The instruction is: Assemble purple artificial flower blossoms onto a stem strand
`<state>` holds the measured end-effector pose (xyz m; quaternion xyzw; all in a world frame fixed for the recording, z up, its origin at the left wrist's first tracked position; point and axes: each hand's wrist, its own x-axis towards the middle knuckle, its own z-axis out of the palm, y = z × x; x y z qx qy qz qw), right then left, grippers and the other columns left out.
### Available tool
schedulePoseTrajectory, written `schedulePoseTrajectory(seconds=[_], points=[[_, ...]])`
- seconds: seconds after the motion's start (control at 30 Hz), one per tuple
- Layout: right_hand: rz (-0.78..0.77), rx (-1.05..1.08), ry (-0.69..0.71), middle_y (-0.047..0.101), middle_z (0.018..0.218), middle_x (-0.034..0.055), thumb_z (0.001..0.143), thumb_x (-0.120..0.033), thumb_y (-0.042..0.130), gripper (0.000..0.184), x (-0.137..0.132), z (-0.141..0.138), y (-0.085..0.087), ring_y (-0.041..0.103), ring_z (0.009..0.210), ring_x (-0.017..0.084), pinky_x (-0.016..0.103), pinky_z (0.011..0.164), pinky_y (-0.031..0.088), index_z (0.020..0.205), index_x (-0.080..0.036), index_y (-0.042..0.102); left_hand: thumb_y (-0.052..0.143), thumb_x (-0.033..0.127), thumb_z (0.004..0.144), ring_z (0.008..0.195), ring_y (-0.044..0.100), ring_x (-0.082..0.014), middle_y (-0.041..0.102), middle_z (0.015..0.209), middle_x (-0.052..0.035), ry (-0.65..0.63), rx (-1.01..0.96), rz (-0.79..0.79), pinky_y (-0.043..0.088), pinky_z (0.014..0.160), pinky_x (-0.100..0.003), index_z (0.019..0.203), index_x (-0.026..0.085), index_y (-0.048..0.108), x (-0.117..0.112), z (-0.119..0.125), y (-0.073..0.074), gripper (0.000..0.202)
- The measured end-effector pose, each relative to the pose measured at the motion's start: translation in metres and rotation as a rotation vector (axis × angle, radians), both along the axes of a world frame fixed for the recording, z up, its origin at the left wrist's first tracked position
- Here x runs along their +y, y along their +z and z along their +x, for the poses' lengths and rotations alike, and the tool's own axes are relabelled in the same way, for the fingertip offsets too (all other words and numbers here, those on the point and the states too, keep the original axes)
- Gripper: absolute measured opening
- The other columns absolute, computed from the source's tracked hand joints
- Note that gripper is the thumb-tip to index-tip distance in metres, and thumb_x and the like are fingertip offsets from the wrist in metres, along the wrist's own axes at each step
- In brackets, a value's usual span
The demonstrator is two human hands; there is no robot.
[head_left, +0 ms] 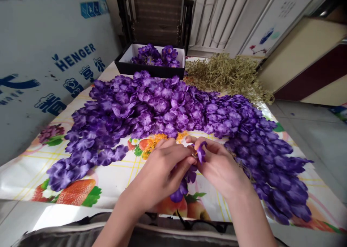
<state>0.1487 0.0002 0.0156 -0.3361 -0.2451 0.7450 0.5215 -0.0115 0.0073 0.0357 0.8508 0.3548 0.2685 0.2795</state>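
Note:
My left hand point(162, 169) and my right hand point(219, 165) meet over the near middle of the table, fingers pinched together. Between them is a purple fabric flower point(201, 154), held at my right fingertips and touched by my left thumb. A short string of purple flowers point(182, 189) hangs below my left hand, apparently gripped in it. A big heap of loose purple flowers point(151, 106) lies just beyond my hands, curving down the right side point(273, 167) of the table.
The table wears a fruit-printed plastic cloth point(114, 174). A black box point(151, 61) with purple flowers stands at the far edge, a pile of dry yellowish sprigs point(227, 73) beside it. A printed board point(54, 66) leans on the left; a dark chair point(157, 16) stands behind.

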Motion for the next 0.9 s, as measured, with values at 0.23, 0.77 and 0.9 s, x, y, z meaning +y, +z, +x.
schedulePoseTrajectory(seconds=[0.23, 0.77, 0.9], points=[[0.056, 0.001, 0.020, 0.065, 0.091, 0.0007, 0.064, -0.030, 0.083, 0.014, 0.0005, 0.0007, -0.0007, 0.057, 0.079, 0.016, 0.027, 0.069, 0.047, 0.065, -0.025, 0.070, 0.044, 0.018, 0.096, 0.073, 0.045, -0.0153, 0.057, 0.075, -0.0005, -0.006, -0.003, 0.012, 0.034, 0.069, -0.028, 0.080, 0.017, 0.054, 0.0027, 0.0019, -0.0002, 0.019], [0.280, -0.029, -0.020, 0.060, 0.089, 0.0000, 0.077, -0.026, 0.076, 0.009, -0.0014, 0.0017, 0.0008, 0.052, 0.072, 0.011, 0.023, 0.066, 0.042, 0.073, -0.024, 0.068, 0.046, 0.016, 0.095, 0.075, 0.042, -0.0160, 0.057, 0.080, -0.0016, 0.031, -0.096, 0.060, 0.032, 0.069, -0.030, 0.084, 0.017, 0.059, 0.0037, 0.0032, 0.0017, 0.017], [0.347, -0.032, -0.017, 0.061, 0.090, 0.0002, 0.078, -0.025, 0.075, 0.006, -0.0012, 0.0021, -0.0017, 0.053, 0.075, 0.011, 0.022, 0.066, 0.041, 0.077, -0.024, 0.069, 0.045, 0.017, 0.095, 0.073, 0.041, -0.0172, 0.056, 0.078, -0.0026, 0.050, -0.084, 0.085, 0.029, 0.067, -0.032, 0.083, 0.017, 0.060, 0.0021, 0.0050, 0.0026, 0.019]])
